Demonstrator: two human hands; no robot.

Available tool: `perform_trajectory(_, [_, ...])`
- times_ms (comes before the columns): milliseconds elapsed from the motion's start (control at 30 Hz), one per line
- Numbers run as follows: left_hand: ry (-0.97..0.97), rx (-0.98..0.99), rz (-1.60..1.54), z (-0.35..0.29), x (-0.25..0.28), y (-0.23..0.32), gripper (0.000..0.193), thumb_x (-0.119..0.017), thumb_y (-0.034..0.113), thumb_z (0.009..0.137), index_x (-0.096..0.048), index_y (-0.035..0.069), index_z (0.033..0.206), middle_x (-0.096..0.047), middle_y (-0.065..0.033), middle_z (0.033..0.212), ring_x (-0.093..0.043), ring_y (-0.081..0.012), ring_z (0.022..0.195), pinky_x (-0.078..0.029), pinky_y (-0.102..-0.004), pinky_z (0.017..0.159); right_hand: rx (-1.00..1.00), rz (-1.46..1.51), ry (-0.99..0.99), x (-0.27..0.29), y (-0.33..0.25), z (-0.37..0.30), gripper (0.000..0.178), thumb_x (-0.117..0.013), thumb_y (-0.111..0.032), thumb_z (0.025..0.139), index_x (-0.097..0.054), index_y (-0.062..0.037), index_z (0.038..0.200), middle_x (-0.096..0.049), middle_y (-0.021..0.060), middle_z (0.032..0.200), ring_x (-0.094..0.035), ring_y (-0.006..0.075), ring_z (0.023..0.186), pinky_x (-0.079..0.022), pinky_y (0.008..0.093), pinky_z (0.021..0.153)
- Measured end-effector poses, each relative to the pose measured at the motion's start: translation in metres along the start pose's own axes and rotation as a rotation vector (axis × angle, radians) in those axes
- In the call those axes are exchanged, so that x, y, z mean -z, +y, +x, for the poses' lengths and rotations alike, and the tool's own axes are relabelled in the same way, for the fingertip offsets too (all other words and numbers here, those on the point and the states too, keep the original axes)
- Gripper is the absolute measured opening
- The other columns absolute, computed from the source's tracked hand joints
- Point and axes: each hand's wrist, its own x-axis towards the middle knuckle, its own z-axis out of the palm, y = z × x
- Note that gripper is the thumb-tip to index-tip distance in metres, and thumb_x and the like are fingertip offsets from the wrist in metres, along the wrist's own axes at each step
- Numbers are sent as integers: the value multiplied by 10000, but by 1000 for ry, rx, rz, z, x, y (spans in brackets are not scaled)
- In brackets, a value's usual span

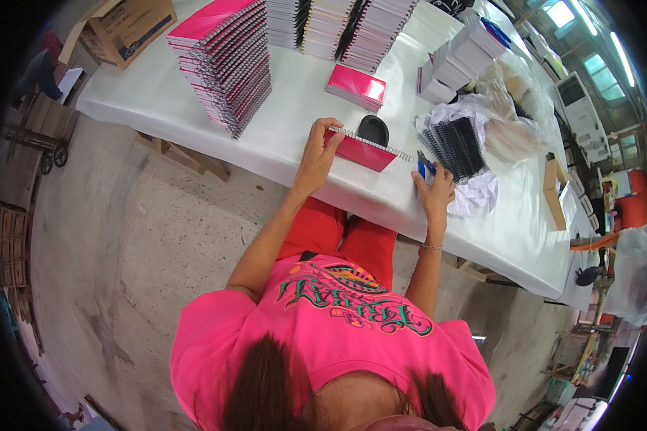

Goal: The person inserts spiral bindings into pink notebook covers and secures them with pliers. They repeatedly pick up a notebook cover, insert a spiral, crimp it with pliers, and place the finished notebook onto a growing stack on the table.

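Note:
My left hand point(316, 154) grips the left end of a pink-covered notebook point(363, 152) at the table's front edge. Along the notebook's upper edge runs a metal spiral coil point(404, 154), whose loose end sticks out past the right corner. Blue-handled pliers point(424, 167) are in my right hand point(436, 190), their dark jaws close to that coil end. Whether the jaws touch the wire I cannot tell. Just behind the notebook is a black rounded object point(373, 131). A bundle of black spiral coils point(456, 147) lies on crumpled white paper to the right.
A tall stack of pink spiral notebooks point(226, 72) stands at the left, with more bound stacks point(331, 29) behind. A small pink pile point(357, 85) sits mid-table. White blocks point(471, 54), clear plastic point(514, 108) and an open carton point(556, 190) are at the right; a cardboard box point(129, 32) is far left.

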Motion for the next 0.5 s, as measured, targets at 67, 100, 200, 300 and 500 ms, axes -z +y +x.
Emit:
perform_trajectory(67, [-13,67,-6,1,2,2,281,-584,248,982,-521,14,1125,-553,-107,1060,-525,-195,991,-418,-317,917,19,80,36,-1,10,-3,593,-749,-358,805,-563,-99,1306,-506,213,1252,-496,382,1177,-304,544,1036])
perform_trajectory(100, [-16,120,1,1,3,6,278,-603,243,971,-529,11,1105,-561,-98,1020,-529,-184,951,-431,-310,881,27,126,51,1,10,-2,577,-748,-336,811,-565,-91,1301,-513,204,1217,-507,366,1152,-327,524,1023])
perform_trajectory(200, [-15,101,60,-1,7,8,283,-662,230,935,-558,6,1073,-592,-74,933,-532,-153,842,-451,-293,782,37,393,192,15,-12,-6,537,-753,-245,816,-565,-65,1286,-519,178,1163,-532,317,1073,-401,452,960])
perform_trajectory(300, [-44,35,108,1,9,13,240,-679,178,927,-587,22,1086,-614,-33,942,-526,-85,758,-447,-244,697,128,547,267,45,-60,-23,523,-767,-160,804,-566,-46,1272,-522,158,1135,-547,286,1026,-454,391,887])
perform_trajectory(500, [-79,168,84,-1,15,25,164,-683,119,904,-667,12,1028,-689,-52,922,-582,-70,736,-477,-236,668,337,714,36,53,-129,-62,521,-780,-128,767,-589,-52,1246,-546,166,1108,-570,317,1050,-480,407,865])
